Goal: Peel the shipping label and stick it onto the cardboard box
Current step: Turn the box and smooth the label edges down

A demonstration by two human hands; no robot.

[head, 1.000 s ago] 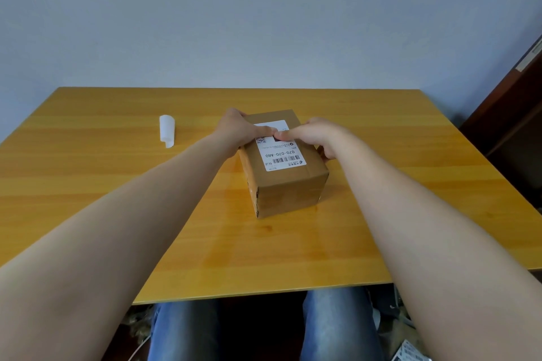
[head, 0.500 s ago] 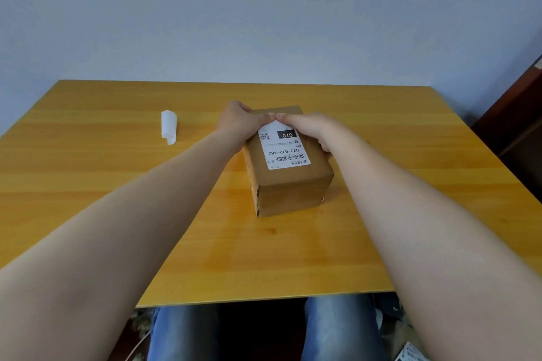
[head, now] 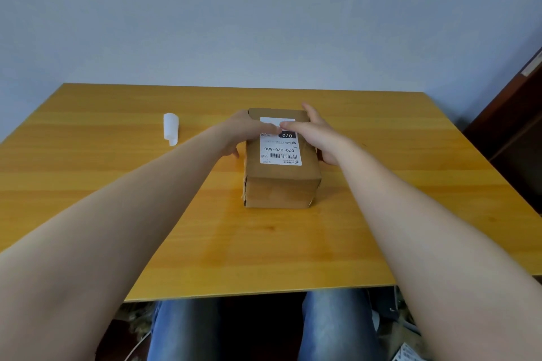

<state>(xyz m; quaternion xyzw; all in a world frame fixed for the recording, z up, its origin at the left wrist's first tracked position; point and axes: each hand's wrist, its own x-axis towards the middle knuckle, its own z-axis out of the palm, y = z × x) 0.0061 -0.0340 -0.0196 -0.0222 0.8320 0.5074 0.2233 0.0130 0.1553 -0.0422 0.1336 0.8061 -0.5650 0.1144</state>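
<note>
Here the left hand [head: 246, 133] lies flat across the far left of the box [head: 280, 173], fingers spread and closing on nothing, its fingertips [head: 271, 127] pressing the upper part of the label [head: 280, 142]. The right hand [head: 318, 136] mirrors it from the other side, palm draped over the box's right edge, 1 fingertip [head: 286, 125] meeting the left hand's on the label; it too is open and grips nothing. The label sits on the top face of the box, its lower 2 thirds plainly flat with barcode and print readable upside down to the wearer, while the far end is partly hidden under the fingers, so whether that end is fully stuck cannot be told. The box rests near the middle of the table [head: 117, 184]. A curled strip of white backing [head: 171, 129] lies well apart to the left. Judging by its look, the label is thin, limp and tacky, apt to wrinkle or trap bubbles, so it probably wants flat pressure swept outward, not pinching. The box seems light and stiff enough to take that pressure, though it might slide on the smooth wood unless steadied at its sides.
</note>
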